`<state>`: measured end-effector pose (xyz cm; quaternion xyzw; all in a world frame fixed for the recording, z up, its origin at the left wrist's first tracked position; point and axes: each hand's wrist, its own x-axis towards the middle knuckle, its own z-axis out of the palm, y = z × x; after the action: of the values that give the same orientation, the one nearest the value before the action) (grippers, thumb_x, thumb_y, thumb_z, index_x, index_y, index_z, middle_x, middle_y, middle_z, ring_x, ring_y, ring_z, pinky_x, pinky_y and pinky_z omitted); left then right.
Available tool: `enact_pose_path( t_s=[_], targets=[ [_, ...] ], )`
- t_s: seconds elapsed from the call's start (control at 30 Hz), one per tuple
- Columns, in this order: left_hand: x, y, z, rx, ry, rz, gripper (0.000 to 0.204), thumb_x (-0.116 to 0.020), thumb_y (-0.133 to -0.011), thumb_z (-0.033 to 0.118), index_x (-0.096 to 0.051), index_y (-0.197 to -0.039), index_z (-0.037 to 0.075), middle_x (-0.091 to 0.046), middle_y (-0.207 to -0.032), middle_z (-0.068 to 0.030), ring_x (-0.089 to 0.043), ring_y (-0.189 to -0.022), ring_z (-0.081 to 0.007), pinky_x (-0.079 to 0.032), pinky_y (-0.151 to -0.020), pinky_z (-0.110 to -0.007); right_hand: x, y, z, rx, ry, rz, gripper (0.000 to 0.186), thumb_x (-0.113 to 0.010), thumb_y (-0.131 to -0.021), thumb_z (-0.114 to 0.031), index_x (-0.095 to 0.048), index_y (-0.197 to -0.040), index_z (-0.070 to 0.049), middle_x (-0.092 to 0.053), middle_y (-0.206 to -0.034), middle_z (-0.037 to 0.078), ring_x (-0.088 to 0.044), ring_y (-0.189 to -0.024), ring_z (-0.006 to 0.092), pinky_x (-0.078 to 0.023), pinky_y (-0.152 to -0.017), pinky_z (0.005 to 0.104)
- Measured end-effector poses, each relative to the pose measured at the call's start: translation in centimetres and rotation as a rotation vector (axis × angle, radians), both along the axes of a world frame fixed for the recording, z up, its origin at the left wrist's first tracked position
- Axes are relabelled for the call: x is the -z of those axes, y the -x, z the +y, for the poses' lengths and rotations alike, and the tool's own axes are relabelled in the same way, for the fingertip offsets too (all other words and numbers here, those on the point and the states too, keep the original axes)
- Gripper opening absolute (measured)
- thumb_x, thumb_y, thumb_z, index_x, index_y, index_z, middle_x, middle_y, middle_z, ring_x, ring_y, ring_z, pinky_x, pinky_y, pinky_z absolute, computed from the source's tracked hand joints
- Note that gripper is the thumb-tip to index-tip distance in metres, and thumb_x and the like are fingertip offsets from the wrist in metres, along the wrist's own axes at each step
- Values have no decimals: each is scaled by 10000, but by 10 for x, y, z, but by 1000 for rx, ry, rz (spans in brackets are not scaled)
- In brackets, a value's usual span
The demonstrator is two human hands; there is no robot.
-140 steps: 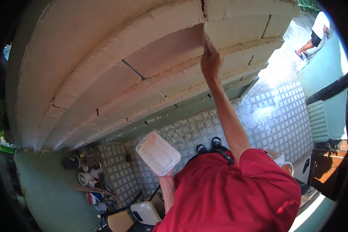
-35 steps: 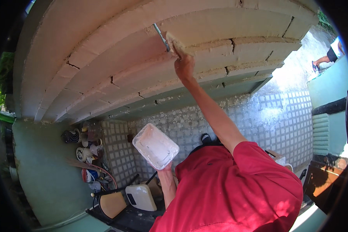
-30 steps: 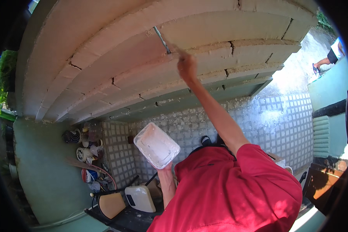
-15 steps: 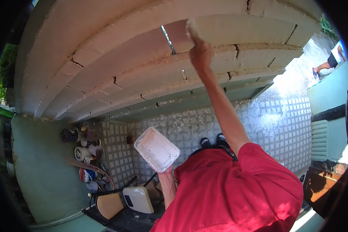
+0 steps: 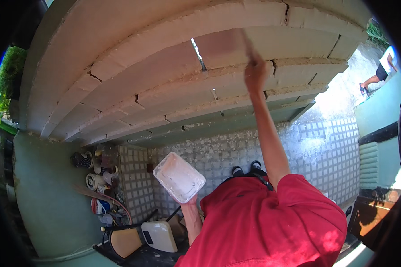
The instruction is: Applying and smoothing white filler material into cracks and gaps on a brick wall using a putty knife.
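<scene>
My left hand (image 5: 189, 204) holds a white plastic tub (image 5: 179, 175) from beneath, its inside coated in pale, pasty material. My right hand (image 5: 255, 73) is raised, closed on a scraper (image 5: 248, 46) that motion blurs, against a pale stepped structure (image 5: 133, 62) of long slabs with rough, cracked joints. Just left of the scraper, a narrow bright slit (image 5: 197, 54) runs across one slab, and a smaller one (image 5: 214, 93) shows lower down. I cannot tell whether the blade touches the surface.
Buckets (image 5: 93, 181) and tools lie by the green wall (image 5: 44, 187) at left, chairs (image 5: 158, 236) below them. My sandaled feet (image 5: 237, 170) stand on tiled floor (image 5: 312, 162), spattered pale. Another person (image 5: 383, 69) is outside at upper right, near a light green wall (image 5: 378, 98).
My right hand with the scraper has moved right along the slab, away from the bright slit where it was about a second ago. The tub stays in my left hand, slightly lower.
</scene>
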<state>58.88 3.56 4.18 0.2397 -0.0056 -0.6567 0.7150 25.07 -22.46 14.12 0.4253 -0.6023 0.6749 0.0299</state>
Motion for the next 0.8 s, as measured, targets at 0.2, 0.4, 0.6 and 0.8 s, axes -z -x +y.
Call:
enact_pose_path(
  t_s=[0.2, 0.4, 0.6, 0.8],
  targets=[
    [-2, 5, 0, -12, -16, -14, 493, -440, -1015, 465, -502, -1427, 201, -566, -1417, -30, -560, -1267, -279, -461, -1059, -508, 0, -5, -31, 140, 100, 148, 602, -483, -812, 96, -652, -1315, -189, -711, -1067, 171, -721, -824, 311, -534, -665, 384],
    [-6, 5, 5, -47, -8, -38, 484, -438, -1019, 459, -503, -1425, 203, -569, -1413, -26, -561, -1266, -269, -463, -1061, -490, -9, -93, -27, -166, 50, 167, 733, -491, -703, 155, -630, -1334, -190, -672, -1170, 176, -662, -1031, 387, -536, -853, 471],
    [-5, 18, 5, -15, 6, -42, 500, -462, -1008, 460, -498, -1430, 194, -560, -1423, -31, -558, -1268, -274, -463, -1059, -499, 4, -118, -33, -236, 94, 142, 731, -484, -722, 130, -617, -1348, -223, -666, -1159, 189, -659, -1010, 386, -546, -804, 449],
    [5, 28, 8, 42, 50, -2, 580, -450, -983, 522, -471, -1463, 198, -502, -1484, -40, -481, -1350, -315, -387, -1109, -559, 26, -111, 4, -655, -73, -307, 502, -574, -773, 51, -644, -1247, -98, -698, -903, 168, -706, -840, 276, -541, -718, 430]
  ],
)
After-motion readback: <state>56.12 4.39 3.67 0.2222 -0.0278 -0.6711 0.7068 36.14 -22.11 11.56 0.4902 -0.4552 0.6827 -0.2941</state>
